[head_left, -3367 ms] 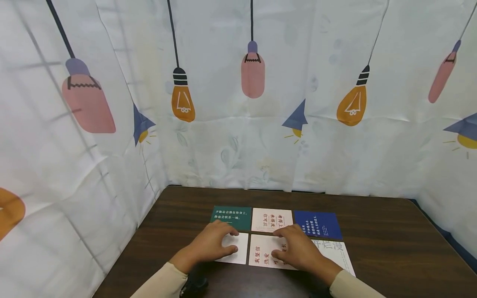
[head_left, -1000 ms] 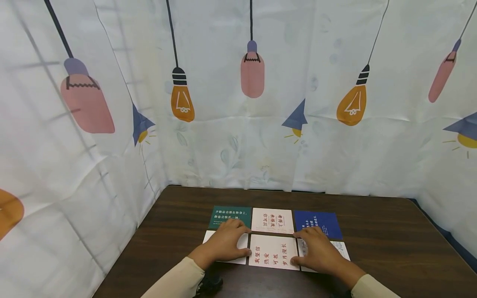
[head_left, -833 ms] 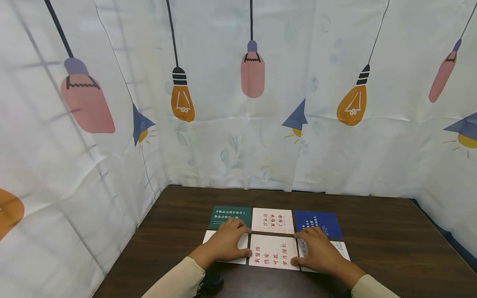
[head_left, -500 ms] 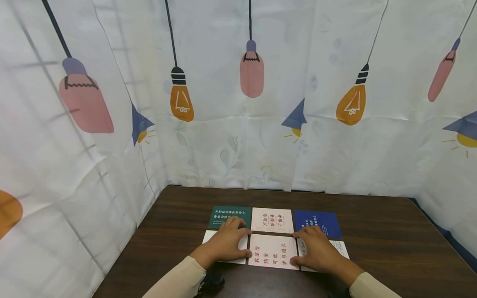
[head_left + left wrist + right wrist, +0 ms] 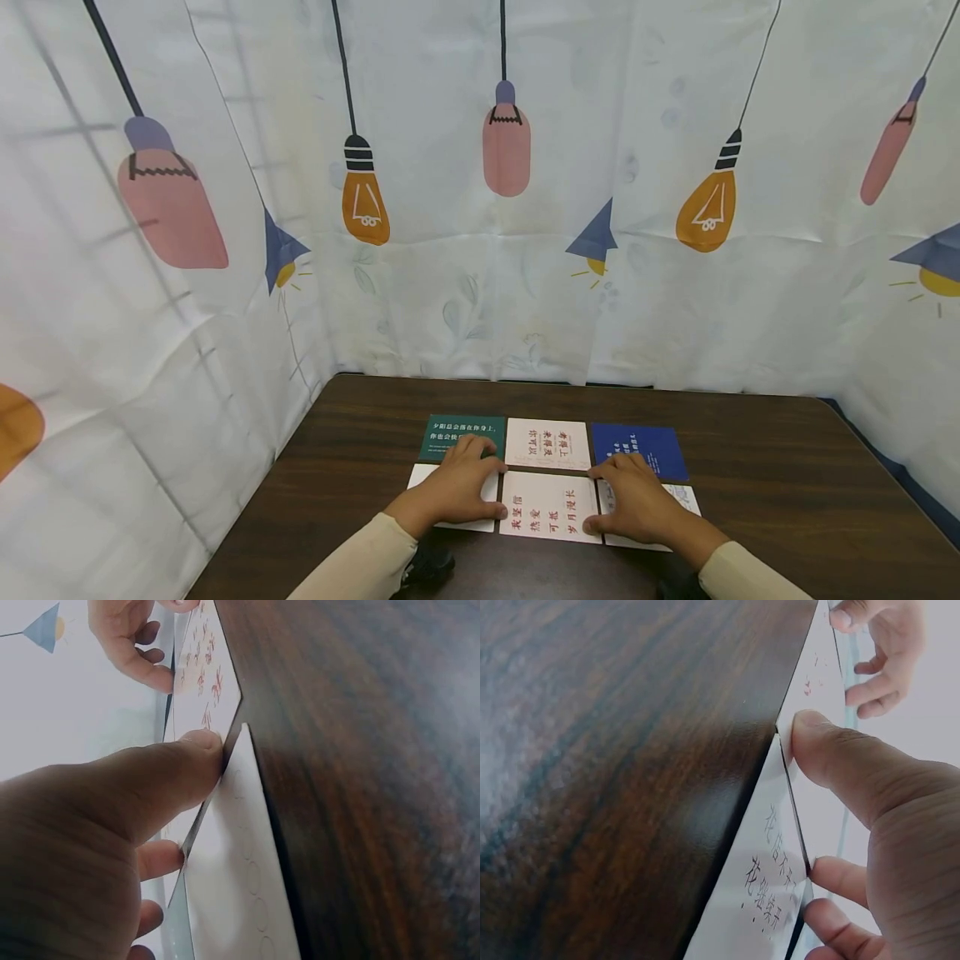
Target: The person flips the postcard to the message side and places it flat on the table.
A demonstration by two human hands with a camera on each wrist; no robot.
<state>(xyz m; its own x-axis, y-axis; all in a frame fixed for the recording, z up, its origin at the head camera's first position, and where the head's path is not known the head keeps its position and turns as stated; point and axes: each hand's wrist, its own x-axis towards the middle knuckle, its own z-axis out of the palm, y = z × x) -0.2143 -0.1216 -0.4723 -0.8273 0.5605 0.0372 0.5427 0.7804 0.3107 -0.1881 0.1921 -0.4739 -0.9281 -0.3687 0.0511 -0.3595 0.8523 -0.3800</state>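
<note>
A white postcard with red Chinese writing (image 5: 547,508) lies flat in the middle of the front row. My left hand (image 5: 457,487) has its thumb and index fingertips at that postcard's left edge, the palm over the white front-left card (image 5: 422,473). In the left wrist view the thumb (image 5: 191,761) rests along the seam between both cards. Opposite, my right hand (image 5: 637,500) touches the postcard's right edge with thumb (image 5: 817,742) and index finger, its palm covering much of the front-right card (image 5: 684,497). Fingers of both hands are loosely bent and spread.
Behind lie a green card (image 5: 465,427), a white card with red print (image 5: 547,442) and a blue card (image 5: 667,450), narrowly spaced. All rest on a dark brown wooden table (image 5: 787,483). Lamp-patterned white curtains (image 5: 450,317) enclose it.
Since the oldest frame both hands have shifted right, leaving the middle front postcard uncovered between them. Over the last second they stay almost still.
</note>
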